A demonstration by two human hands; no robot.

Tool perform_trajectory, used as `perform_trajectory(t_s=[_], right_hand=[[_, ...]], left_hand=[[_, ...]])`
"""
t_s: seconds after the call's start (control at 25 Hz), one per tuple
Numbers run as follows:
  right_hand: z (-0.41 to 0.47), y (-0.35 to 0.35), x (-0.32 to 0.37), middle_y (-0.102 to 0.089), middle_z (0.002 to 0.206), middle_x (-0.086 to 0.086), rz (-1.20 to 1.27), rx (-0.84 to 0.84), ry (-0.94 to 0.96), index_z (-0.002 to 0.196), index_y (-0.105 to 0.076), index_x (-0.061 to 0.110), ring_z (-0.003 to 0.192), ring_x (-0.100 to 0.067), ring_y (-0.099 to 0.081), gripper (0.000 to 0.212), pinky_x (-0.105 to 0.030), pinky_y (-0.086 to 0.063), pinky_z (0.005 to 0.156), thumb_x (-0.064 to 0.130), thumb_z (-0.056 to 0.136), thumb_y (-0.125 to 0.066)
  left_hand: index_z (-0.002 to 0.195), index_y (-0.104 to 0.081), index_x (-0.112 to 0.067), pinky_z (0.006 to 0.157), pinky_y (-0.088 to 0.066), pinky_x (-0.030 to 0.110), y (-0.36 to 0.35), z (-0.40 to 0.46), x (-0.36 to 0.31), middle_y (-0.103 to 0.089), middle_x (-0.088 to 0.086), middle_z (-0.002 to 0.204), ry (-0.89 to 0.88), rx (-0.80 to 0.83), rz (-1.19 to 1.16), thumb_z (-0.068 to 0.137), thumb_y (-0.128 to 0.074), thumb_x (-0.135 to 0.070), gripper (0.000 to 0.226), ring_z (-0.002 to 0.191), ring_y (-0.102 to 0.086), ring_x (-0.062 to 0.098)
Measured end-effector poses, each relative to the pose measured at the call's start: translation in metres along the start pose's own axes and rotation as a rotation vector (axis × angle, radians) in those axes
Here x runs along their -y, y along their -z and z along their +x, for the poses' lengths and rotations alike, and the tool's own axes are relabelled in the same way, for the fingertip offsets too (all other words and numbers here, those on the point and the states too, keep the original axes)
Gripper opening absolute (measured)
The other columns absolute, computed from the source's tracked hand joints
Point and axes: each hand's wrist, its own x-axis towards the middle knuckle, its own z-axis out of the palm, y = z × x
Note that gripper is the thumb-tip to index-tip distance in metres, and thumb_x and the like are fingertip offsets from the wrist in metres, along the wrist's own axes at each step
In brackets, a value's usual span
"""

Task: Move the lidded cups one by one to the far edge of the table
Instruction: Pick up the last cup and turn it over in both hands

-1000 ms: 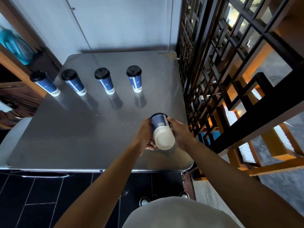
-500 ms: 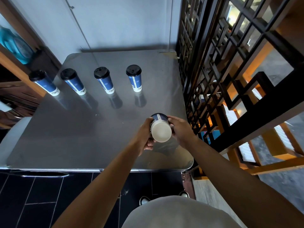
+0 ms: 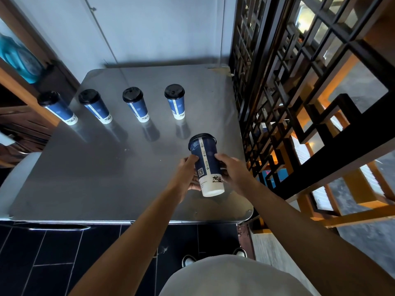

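Note:
A tall blue paper cup with a black lid and white base (image 3: 206,163) is held above the near right part of the steel table (image 3: 102,171). It tilts away from me, lid toward the far side. My left hand (image 3: 188,176) grips its left side and my right hand (image 3: 232,169) its right side. Several matching lidded cups stand upright in a row across the table's middle: far left cup (image 3: 57,107), second cup (image 3: 95,105), third cup (image 3: 135,103) and right cup (image 3: 175,101).
A black lattice screen (image 3: 277,92) runs along the table's right edge. A white wall (image 3: 149,28) backs the far edge. A wooden shelf (image 3: 25,86) stands at the left. Dark floor tiles (image 3: 64,253) lie below the near edge.
The held cup was pointing its white base at me; it has swung toward upright and moved slightly farther away, so its side and lid now show. Both hands stayed on it.

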Motion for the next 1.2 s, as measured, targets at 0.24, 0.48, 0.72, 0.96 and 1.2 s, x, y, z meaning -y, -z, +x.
perform_trajectory(t_s=[0.24,0.48,0.72,0.96,1.2], right_hand=[[0.008,0.003,-0.005,-0.077,0.102,-0.009,-0.07,0.039,0.025,0.109,-0.066,0.013,0.084,-0.016,-0.077,0.023,-0.026,-0.058,0.07,0.029,0.093,-0.061],[0.017,0.015,-0.008,-0.068,0.109,0.011,-0.582,0.201,0.083,0.144,-0.037,0.045,0.099,-0.012,-0.07,0.087,-0.03,-0.058,0.078,0.026,0.072,-0.083],[0.03,0.002,-0.013,-0.066,0.126,0.004,-0.783,-0.069,0.289,0.133,-0.054,0.015,0.107,-0.008,-0.065,0.07,-0.028,-0.054,0.093,0.017,0.071,-0.087],[0.067,0.001,0.001,-0.069,0.123,-0.004,-0.726,-0.193,0.298,0.129,-0.057,0.013,0.111,-0.018,-0.069,0.057,-0.043,-0.057,0.096,0.012,0.078,-0.083],[0.152,0.013,0.051,-0.075,0.11,-0.008,-0.677,-0.283,0.268,0.118,-0.066,0.007,0.104,-0.021,-0.071,0.046,-0.037,-0.058,0.091,0.019,0.077,-0.084]], left_hand=[[0.124,-0.056,-0.01,0.063,-0.054,0.032,0.002,0.0,0.001,-0.071,0.01,0.088,-0.006,-0.012,0.022,0.104,-0.04,-0.036,0.036,0.075,-0.069,0.022],[0.14,-0.05,-0.03,0.092,-0.059,0.04,0.017,0.002,0.01,-0.074,0.007,0.113,-0.151,0.054,0.085,0.088,-0.065,-0.005,0.059,0.102,-0.074,0.022],[0.139,-0.053,-0.017,0.076,-0.053,0.018,0.029,0.025,0.004,-0.067,0.005,0.118,-0.274,0.072,0.224,0.084,-0.076,0.0,0.062,0.106,-0.067,0.019],[0.129,-0.06,-0.001,0.093,-0.055,0.035,0.011,0.078,-0.014,-0.069,0.021,0.118,-0.319,-0.013,0.226,0.08,-0.072,0.014,0.052,0.114,-0.066,0.032],[0.132,-0.054,0.005,0.085,-0.053,0.022,-0.014,0.173,-0.068,-0.066,0.023,0.119,-0.29,0.026,0.295,0.081,-0.067,0.019,0.054,0.109,-0.062,0.023]])
